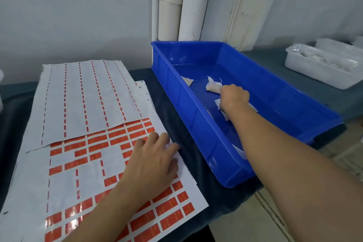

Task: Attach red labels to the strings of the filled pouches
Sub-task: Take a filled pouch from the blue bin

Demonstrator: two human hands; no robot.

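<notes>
head view: left hand, fingers straight and spread, lying flat on the red label sheet on the dark table cover. used backing sheet, labels gone, overlapping its far end. right hand inside the blue plastic bin, fingers curled round 1 white filled pouch; another pouch just left. white tray far right.

Place: small packing workroom.
Under the left hand: label sheets on a dark cloth-covered table.
Around the right hand: blue plastic bin.
Beyond it: paper rolls against a bare wall.
</notes>
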